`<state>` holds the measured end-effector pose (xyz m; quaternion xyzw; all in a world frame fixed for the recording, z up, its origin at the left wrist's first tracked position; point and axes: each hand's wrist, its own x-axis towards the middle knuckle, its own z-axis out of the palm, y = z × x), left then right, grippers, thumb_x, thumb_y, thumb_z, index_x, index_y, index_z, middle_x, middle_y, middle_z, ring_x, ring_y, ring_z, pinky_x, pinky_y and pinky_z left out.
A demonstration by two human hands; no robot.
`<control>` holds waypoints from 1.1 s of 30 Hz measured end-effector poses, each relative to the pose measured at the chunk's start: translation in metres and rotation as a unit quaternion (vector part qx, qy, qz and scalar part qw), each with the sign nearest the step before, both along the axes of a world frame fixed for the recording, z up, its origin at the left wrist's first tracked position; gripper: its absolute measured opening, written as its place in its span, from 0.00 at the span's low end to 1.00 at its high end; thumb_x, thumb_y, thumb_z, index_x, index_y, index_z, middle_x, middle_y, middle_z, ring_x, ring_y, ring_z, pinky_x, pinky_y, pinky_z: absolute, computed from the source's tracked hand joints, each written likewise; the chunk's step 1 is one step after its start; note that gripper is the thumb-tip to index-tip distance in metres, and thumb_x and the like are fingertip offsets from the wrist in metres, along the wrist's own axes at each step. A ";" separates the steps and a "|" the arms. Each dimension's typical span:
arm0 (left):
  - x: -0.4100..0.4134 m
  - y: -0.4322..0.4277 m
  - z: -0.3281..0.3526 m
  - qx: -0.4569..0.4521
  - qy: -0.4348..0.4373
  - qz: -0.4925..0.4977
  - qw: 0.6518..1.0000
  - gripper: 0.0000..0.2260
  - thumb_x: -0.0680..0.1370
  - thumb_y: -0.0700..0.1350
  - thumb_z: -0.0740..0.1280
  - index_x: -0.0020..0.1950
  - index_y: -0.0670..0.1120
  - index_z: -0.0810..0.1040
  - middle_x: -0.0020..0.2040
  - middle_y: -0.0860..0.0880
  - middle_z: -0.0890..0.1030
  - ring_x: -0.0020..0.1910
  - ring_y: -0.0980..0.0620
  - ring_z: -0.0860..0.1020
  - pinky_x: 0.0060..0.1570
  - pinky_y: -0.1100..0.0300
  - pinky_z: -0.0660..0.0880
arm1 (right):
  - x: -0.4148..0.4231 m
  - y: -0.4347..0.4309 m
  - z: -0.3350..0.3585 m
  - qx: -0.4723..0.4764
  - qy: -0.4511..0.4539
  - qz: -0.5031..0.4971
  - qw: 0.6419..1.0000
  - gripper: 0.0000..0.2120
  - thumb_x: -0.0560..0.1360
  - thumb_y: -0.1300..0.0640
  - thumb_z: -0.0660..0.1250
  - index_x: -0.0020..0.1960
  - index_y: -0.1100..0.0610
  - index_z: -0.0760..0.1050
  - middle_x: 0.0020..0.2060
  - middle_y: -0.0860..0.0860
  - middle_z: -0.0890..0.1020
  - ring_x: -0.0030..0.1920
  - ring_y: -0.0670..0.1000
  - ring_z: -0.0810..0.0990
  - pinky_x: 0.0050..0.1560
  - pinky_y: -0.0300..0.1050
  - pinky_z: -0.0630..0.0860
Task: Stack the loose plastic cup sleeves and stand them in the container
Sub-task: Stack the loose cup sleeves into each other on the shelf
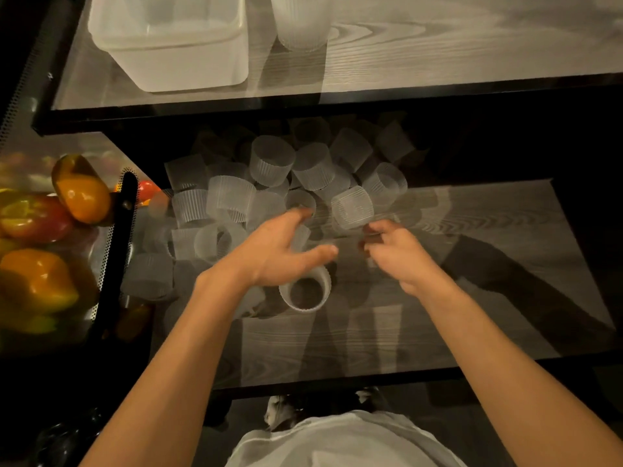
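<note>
Left grip (279,251): fingers spread and nearly straight, held over the near edge of the sleeve pile; no pinch was visible.
Right grip (394,251): fingers curled inward just beside a tilted sleeve (352,207); whether they pinched anything could not be told.
Loose sleeves (313,170): translucent, ribbed, heaped at all angles on the lower shelf (472,264), mostly left of centre and towards the back.
Open-mouthed sleeve (324,281): lay under the left palm, mouth towards the camera; contact with the hand was unclear.
Container (188,69): pale rectangular tub on the upper shelf (438,62), well apart from the pile.
Stacked sleeves (300,21): stood just right of the container, outside it.
Peppers (82,197): orange and red, at far left.
</note>
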<state>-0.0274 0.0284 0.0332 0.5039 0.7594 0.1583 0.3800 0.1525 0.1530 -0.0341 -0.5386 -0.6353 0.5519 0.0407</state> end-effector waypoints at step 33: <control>0.005 0.103 -0.059 -0.048 -0.096 0.164 0.981 0.12 0.80 0.54 0.67 0.52 0.46 0.79 0.40 0.48 0.87 0.42 0.53 0.86 0.57 0.49 0.81 | 0.006 0.051 -0.023 0.021 0.053 -0.045 0.997 0.05 0.75 0.62 0.72 0.45 0.53 0.81 0.44 0.50 0.83 0.49 0.50 0.81 0.52 0.42 0.78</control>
